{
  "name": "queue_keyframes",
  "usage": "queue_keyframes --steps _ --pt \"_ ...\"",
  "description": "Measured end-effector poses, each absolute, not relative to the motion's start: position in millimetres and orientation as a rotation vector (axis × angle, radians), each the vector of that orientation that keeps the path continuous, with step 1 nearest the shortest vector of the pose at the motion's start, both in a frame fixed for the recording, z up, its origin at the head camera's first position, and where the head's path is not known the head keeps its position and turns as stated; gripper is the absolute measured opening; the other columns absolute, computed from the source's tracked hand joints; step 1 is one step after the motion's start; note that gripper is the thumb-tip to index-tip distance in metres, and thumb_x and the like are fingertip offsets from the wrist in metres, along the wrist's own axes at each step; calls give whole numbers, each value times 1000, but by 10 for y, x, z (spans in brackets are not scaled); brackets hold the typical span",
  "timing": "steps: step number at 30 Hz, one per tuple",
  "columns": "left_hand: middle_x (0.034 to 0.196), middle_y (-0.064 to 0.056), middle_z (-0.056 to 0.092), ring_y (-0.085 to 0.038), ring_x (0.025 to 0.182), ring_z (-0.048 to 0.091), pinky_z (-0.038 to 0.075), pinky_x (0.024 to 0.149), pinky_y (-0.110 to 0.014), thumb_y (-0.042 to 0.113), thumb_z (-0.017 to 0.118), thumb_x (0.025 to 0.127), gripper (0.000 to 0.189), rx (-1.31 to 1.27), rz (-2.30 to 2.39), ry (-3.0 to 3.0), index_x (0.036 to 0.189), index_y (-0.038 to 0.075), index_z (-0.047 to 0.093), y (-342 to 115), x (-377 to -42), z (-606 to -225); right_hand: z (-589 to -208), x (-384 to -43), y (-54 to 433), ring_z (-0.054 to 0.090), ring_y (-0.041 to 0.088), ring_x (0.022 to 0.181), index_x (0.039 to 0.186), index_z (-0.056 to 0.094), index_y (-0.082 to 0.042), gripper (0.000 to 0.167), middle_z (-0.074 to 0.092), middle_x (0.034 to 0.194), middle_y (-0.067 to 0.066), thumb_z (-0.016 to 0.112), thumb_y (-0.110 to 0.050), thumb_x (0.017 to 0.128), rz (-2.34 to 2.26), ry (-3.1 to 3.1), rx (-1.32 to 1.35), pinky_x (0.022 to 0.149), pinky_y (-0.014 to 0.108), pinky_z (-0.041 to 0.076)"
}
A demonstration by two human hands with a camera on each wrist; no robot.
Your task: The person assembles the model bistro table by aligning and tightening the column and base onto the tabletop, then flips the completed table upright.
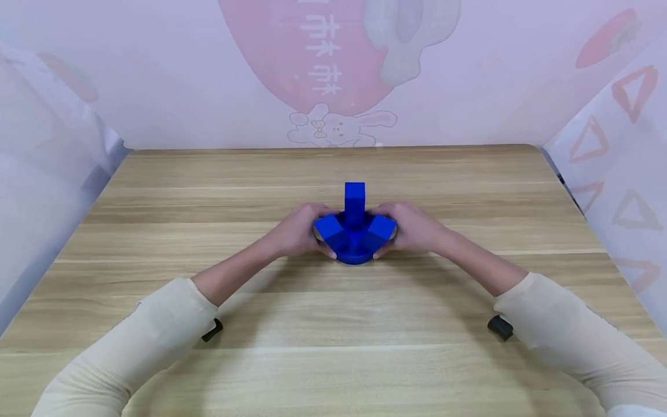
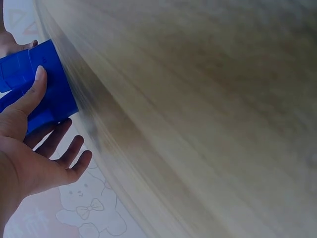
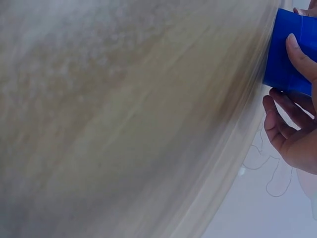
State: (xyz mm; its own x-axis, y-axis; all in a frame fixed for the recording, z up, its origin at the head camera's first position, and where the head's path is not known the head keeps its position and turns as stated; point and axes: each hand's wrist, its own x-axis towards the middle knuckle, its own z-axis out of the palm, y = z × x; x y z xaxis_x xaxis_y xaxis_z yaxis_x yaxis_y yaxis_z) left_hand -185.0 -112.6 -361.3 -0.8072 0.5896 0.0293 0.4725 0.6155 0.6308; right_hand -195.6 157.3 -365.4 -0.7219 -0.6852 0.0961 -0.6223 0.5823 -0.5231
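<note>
A blue object with a round base (image 1: 354,259) and three square-ended blocks rising from it is near the middle of the table in the head view. One block (image 1: 355,197) stands at the back; the other two lean outward at the front left and front right. My left hand (image 1: 302,230) grips its left side, thumb on the near face. From the right, my right hand (image 1: 413,229) holds it the same way. In the left wrist view the thumb presses the blue wall (image 2: 54,94), with the outer fingers spread. The right wrist view shows the blue wall (image 3: 281,54) under the right thumb.
Wood-grained table (image 1: 333,359) spreads around the hands, its far edge against a pale printed curtain (image 1: 177,69). Black devices show under the left sleeve (image 1: 212,330) and the right sleeve (image 1: 501,328). More curtain hangs at both sides.
</note>
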Motion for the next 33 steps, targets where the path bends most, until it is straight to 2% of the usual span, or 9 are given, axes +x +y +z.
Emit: queue_keyframes --steps 4,8,12,15,17,19,21,27,33 --pt "119 -15 73 -31 115 66 49 106 -47 15 101 64 77 846 1005 2636 131 -2 69 -1130 -1843 -3623 -3652 -1947 1576 69 34 112 128 68 5 79 73 118 17 102 -25 63 -847 2682 -1107 101 50 52" --pt "112 -12 74 -28 109 66 50 104 -46 11 99 67 57 815 1096 2560 117 0 73 -1139 -1829 -3613 -3642 -1937 1592 70 32 109 122 70 5 69 75 116 16 101 -20 65 -942 2625 -1091 100 48 53" --pt "113 -8 74 -28 119 63 46 110 -49 7 95 73 43 723 1218 2457 110 4 72 -1165 -1802 -3580 -3599 -1918 1618 69 23 83 113 73 0 49 76 112 12 96 -11 72 -1094 2494 -984 75 36 58" --pt "122 -9 73 -29 130 58 43 113 -52 6 92 78 43 610 1296 2417 116 4 72 -1188 -1775 -3549 -3544 -1900 1637 67 23 83 116 72 1 43 75 113 14 91 -7 78 -1217 2411 -835 68 29 58" --pt "125 -12 71 -32 130 58 44 112 -53 6 89 81 45 550 1354 2393 121 2 70 -1202 -1763 -3530 -3511 -1895 1647 71 28 93 121 70 4 44 74 116 17 88 -5 82 -1296 2371 -756 76 30 61" --pt "126 -16 70 -33 126 58 45 110 -52 5 86 84 46 520 1417 2363 125 -1 67 -1215 -1758 -3514 -3487 -1893 1649 69 33 113 128 67 6 47 72 123 20 85 -3 85 -1374 2336 -712 91 34 60" --pt "128 -18 69 -35 123 59 48 108 -51 4 82 88 46 494 1487 2326 130 -4 63 -1225 -1756 -3500 -3471 -1887 1649 67 36 120 134 63 8 49 69 128 22 80 -3 89 -1452 2296 -668 97 38 57" --pt "136 -25 63 -35 123 63 52 104 -50 7 65 102 44 386 1713 2183 142 -10 54 -1207 -1745 -3452 -3416 -1813 1595 64 36 126 143 54 11 48 62 140 24 68 -6 100 -1645 2215 -499 102 38 53" --pt "137 -29 59 -35 119 64 54 101 -46 8 52 109 41 331 1868 2077 143 -14 50 -1166 -1736 -3409 -3376 -1710 1488 54 41 136 152 38 13 66 48 153 29 69 5 95 -1694 2158 -420 105 41 49"
